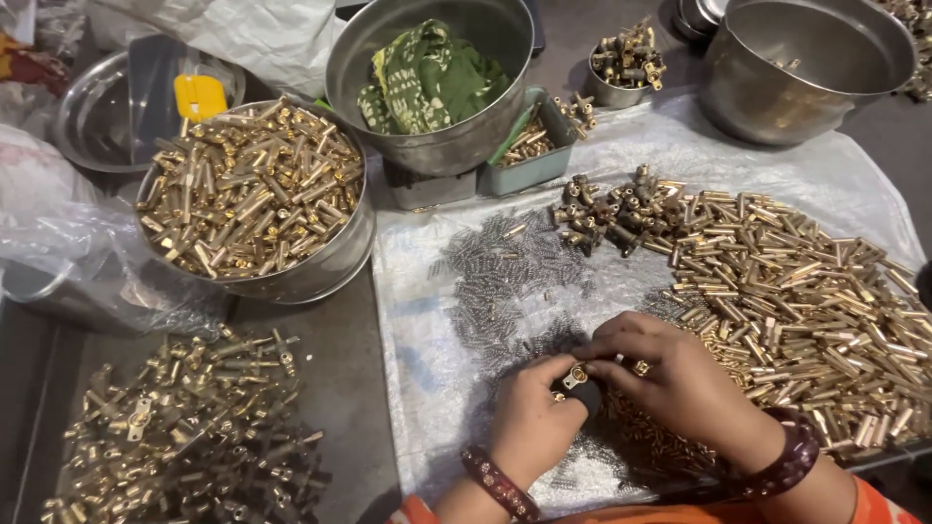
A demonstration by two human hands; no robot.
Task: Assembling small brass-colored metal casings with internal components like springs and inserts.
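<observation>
My left hand (529, 417) grips a small brass fitting (575, 376) with a dark part beside it, low in the middle of the view. My right hand (670, 374) meets it from the right, fingertips pinched on the same fitting. Both wrists wear bangles. Under the hands lies a white plastic sheet (427, 359). A scatter of small grey metal springs (505, 281) lies on it just above the hands. A large heap of brass tubes (806, 291) spreads to the right of my right hand.
A steel bowl of brass tubes (252, 189) stands upper left. A heap of assembled brass pieces (184, 437) lies lower left. A steel pot with green cloth (427, 78), a small green tray (529, 146), a cup of fittings (626, 63) and a big steel pot (806, 68) line the back.
</observation>
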